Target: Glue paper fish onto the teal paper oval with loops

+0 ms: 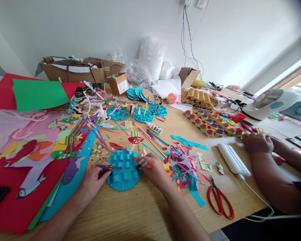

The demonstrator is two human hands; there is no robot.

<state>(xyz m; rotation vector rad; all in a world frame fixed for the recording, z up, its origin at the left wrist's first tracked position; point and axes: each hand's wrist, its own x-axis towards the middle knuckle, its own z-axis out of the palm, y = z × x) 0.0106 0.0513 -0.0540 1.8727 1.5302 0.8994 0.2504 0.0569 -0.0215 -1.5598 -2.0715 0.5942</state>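
Left hand [94,180] at the near left edge of the round blue paper disc with raised paper loops [124,170], fingers pinched narrow on a small purple striped paper fish [105,166], which lies across the disc's left rim. Right hand [154,172] at the disc's right edge, fingers closed on a pink-and-green striped paper fish on a thin stick [142,162], held just over the disc's far right rim. Disc flat on the wooden table [145,211], directly between both hands and touching both.

Just right of the right hand: heap of mixed coloured paper scraps [183,165]. Further right and nearer: red-handled scissors [219,201], lying flat, well apart from the hand. Far of the disc: two red paper fish [126,142], loose sticks, small white glue bottle [154,128]. Further still: several more blue discs [142,115] with decorated sticks.

Left of the left hand: stacked red, green and blue card sheets [20,207] with cut-out paper fish on top.

At right: a second person's hand [257,143] resting on the table beside a white rectangular device with cable [233,159] and a tray of painted egg-carton cups [212,124]. White desk fan [271,102] at far right. Cardboard boxes [72,68] along the far wall.
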